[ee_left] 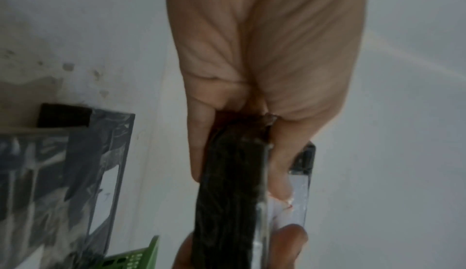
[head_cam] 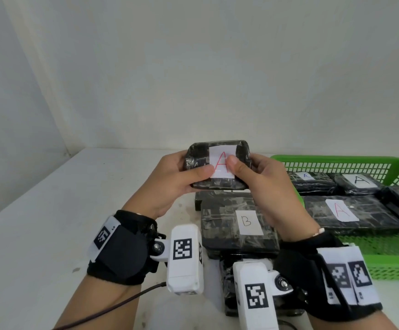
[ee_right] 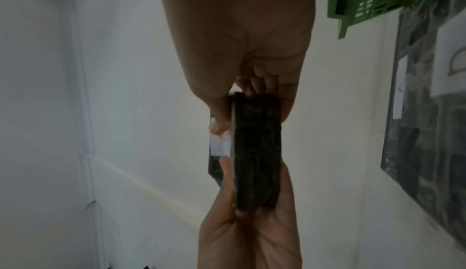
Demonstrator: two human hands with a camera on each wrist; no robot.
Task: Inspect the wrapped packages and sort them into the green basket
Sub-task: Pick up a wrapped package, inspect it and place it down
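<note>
Below, B package (head_cam: 238, 225) beside green basket (head_cam: 336, 160).

A small black plastic-wrapped package (head_cam: 218, 164) with a white label bearing a red "A" is held upright above the table. The green slotted plastic basket (head_cam: 336, 163) at right contains several similar black packages (head_cam: 353, 210) labelled "A", lying flat.

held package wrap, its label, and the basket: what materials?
Held package: looks like black plastic film under clear glossy tape; crinkles and glare streaks suggest it.
Label: seemingly plain matte white paper, with a red handwritten A, under the tape.
Green basket: apparently moulded rigid plastic, with an even lattice wall and slight sheen.
Both hands grip the package.
</note>
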